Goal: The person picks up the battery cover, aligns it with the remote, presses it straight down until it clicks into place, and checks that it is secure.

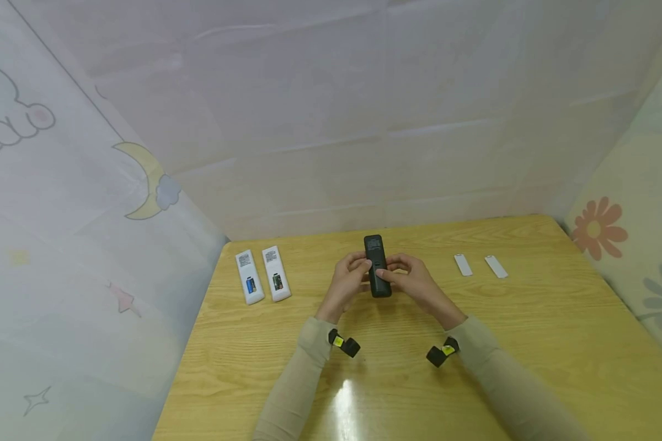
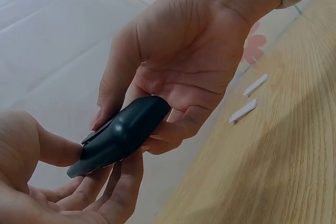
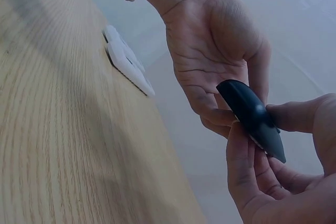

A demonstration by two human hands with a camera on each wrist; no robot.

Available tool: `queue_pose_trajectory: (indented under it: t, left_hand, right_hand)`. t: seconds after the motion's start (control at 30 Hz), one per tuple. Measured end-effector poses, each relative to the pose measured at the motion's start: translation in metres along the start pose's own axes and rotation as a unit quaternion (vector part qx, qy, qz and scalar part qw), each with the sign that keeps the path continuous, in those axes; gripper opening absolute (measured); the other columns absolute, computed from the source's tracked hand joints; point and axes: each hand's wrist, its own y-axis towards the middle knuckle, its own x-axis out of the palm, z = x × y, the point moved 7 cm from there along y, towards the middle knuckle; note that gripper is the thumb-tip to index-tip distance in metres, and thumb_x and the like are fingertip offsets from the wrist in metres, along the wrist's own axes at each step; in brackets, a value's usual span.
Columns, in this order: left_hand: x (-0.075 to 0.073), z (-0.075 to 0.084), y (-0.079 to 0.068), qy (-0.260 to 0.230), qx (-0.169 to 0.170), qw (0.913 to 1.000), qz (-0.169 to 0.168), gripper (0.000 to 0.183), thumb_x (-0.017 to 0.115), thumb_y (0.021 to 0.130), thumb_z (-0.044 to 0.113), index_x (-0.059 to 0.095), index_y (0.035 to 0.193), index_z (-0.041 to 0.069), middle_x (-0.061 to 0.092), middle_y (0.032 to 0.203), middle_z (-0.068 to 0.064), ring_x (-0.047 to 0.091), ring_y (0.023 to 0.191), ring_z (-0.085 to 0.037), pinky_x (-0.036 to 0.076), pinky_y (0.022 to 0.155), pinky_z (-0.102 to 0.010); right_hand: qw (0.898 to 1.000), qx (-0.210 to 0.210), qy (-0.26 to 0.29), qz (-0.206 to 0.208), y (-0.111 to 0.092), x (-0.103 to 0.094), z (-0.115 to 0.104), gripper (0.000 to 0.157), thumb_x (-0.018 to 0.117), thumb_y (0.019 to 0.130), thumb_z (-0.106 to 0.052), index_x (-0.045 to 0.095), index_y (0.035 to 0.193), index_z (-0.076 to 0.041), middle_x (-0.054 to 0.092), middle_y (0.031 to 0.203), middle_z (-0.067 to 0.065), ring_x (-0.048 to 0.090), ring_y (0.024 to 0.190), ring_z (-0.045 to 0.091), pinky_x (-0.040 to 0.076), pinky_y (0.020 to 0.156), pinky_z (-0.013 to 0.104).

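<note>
A black remote control is held above the table, its back turned up with a label and a battery-cover latch showing. My left hand grips its left side, with the thumb on the edge. From the right, my right hand holds it too, thumb pressed on the back near the latch. In the left wrist view, fingers of both hands curl beneath the remote. The right wrist view shows the same dark remote between the two hands. Its front face is hidden.
Two white remotes lie at the left of the wooden table, battery compartments uncovered with batteries inside. Two small white battery covers lie to the right. Patterned cloth walls stand behind and beside the table.
</note>
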Motion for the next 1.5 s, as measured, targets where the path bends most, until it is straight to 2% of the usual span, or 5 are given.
queue_pose_trajectory:
  t: [0.4,0.57,0.87,1.17,1.5]
  left_hand:
    - [-0.0013,0.0018,-0.0016,0.000,-0.002,1.0000,0.003,0.044,0.061,0.110,0.020,0.054,0.151,0.006,0.067,0.140,-0.018,0.073,0.107,-0.028,0.065,0.084,-0.041]
    - [-0.0021,0.0018,-0.0022,0.001,0.005,1.0000,-0.004,0.043,0.060,0.110,0.020,0.054,0.151,0.005,0.067,0.139,-0.018,0.073,0.107,-0.028,0.066,0.081,-0.038]
    - [-0.0043,0.0001,-0.0030,-0.001,0.006,1.0000,-0.002,0.044,0.060,0.110,0.020,0.054,0.151,0.006,0.067,0.139,-0.017,0.072,0.110,-0.030,0.066,0.083,-0.040]
    - [-0.0074,0.0032,-0.0048,-0.005,0.005,1.0000,-0.005,0.044,0.060,0.111,0.021,0.053,0.151,0.005,0.066,0.140,-0.018,0.073,0.111,-0.031,0.065,0.090,-0.048]
    - [-0.0088,0.0030,-0.0045,0.000,0.004,1.0000,0.001,0.045,0.061,0.110,0.022,0.054,0.151,0.005,0.067,0.139,-0.018,0.073,0.109,-0.031,0.064,0.091,-0.050]
  right_hand:
    - [1.000,-0.001,0.003,0.016,0.0021,0.0001,0.0057,0.045,0.074,0.103,-0.019,0.059,0.138,0.005,0.059,0.119,0.018,0.069,0.098,0.023,0.066,0.084,0.037]
    - [1.000,-0.001,0.010,0.016,0.0020,0.0013,0.0063,0.043,0.073,0.103,-0.018,0.060,0.137,0.004,0.059,0.118,0.017,0.069,0.098,0.023,0.066,0.084,0.039]
    - [1.000,0.000,0.005,0.009,0.0003,0.0048,0.0036,0.044,0.074,0.103,-0.020,0.060,0.138,0.004,0.058,0.122,0.020,0.070,0.100,0.026,0.067,0.084,0.040]
    - [1.000,-0.002,0.008,0.007,0.0015,0.0067,0.0018,0.045,0.074,0.103,-0.020,0.060,0.138,0.004,0.058,0.121,0.019,0.070,0.098,0.025,0.065,0.090,0.051]
    - [1.000,-0.010,0.008,0.001,0.0019,0.0075,-0.0004,0.046,0.073,0.104,-0.019,0.059,0.140,0.007,0.058,0.120,0.021,0.070,0.095,0.023,0.066,0.089,0.048]
